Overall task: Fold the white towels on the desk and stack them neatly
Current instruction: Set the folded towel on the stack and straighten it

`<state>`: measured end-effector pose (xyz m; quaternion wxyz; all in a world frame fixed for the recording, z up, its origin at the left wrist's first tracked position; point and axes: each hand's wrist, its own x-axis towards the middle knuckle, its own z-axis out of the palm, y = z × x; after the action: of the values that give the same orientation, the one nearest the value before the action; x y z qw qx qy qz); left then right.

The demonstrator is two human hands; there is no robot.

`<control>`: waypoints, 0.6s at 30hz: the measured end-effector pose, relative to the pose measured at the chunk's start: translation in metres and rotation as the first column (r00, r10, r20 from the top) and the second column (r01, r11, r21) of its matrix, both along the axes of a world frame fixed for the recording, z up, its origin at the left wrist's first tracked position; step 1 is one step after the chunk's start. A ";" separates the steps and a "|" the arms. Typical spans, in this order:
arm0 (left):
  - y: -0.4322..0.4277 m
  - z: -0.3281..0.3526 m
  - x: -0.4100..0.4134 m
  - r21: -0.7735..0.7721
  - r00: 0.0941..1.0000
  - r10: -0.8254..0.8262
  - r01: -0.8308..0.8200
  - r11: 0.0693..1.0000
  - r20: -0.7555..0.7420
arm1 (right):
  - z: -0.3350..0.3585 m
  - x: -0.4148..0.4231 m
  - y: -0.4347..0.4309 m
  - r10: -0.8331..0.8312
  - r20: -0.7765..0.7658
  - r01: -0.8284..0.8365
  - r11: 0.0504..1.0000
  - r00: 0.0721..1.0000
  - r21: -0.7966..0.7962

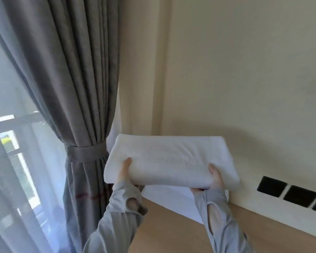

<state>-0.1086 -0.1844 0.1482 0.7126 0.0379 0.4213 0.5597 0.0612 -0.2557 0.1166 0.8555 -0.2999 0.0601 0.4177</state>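
Both hands are gripping the folded towel (171,157) by its near edge: left hand (124,171) is pinching the left end, right hand (215,177) the right end, thumbs lying on top, fingers hidden underneath. The towel is spanning the gap between the hands and extending away from them toward the wall (235,70), held up off the surface (171,234). Directly below the hands another white piece (171,199) is lying on the surface, probably a second towel, though it's too blurred to confirm. Grey sleeves (117,216) are covering both wrists. A tied grey curtain (71,88) is hanging just left of the left hand; black wall panels (288,194) are sitting right of the right hand.
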 end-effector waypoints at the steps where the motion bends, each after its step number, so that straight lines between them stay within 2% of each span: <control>1: 0.000 0.004 0.006 0.046 0.995 -0.100 0.101 0.994 -0.028 | 0.001 0.004 -0.002 -0.041 0.004 0.041 0.999 0.999 0.008; 3: -0.004 0.023 0.027 0.115 0.965 -0.252 0.259 0.959 -0.071 | 0.000 0.018 -0.003 -0.139 -0.011 0.139 0.990 0.990 0.019; 6: -0.030 0.070 0.055 0.178 0.949 -0.315 0.309 0.934 0.007 | -0.007 0.040 0.002 -0.202 -0.008 0.202 0.978 0.979 0.047; 7: -0.021 0.066 0.066 0.179 0.935 -0.355 0.351 0.919 -0.014 | -0.010 0.050 0.006 -0.216 -0.020 0.217 0.975 0.976 0.050; 8: 0.002 0.050 0.083 0.174 0.923 -0.385 0.374 0.911 0.027 | -0.010 0.058 0.009 -0.223 -0.034 0.225 0.972 0.974 0.063; 9: 0.029 0.030 0.097 0.138 0.932 -0.362 0.355 0.925 0.028 | -0.012 0.068 0.012 -0.233 -0.046 0.236 0.968 0.971 0.084; 12: 0.073 -0.001 0.121 0.123 0.927 -0.372 0.375 0.919 -0.049 | -0.018 0.091 0.024 -0.243 -0.053 0.248 0.962 0.968 0.115; 18: 0.126 -0.025 0.162 0.138 0.922 -0.384 0.387 0.912 -0.048 | -0.035 0.127 0.058 -0.253 -0.007 0.253 0.967 0.967 0.025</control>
<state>0.0536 -0.0584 0.1235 0.8002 0.1773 0.3708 0.4367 0.1887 -0.1977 0.0816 0.9055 -0.2779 0.0943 0.3066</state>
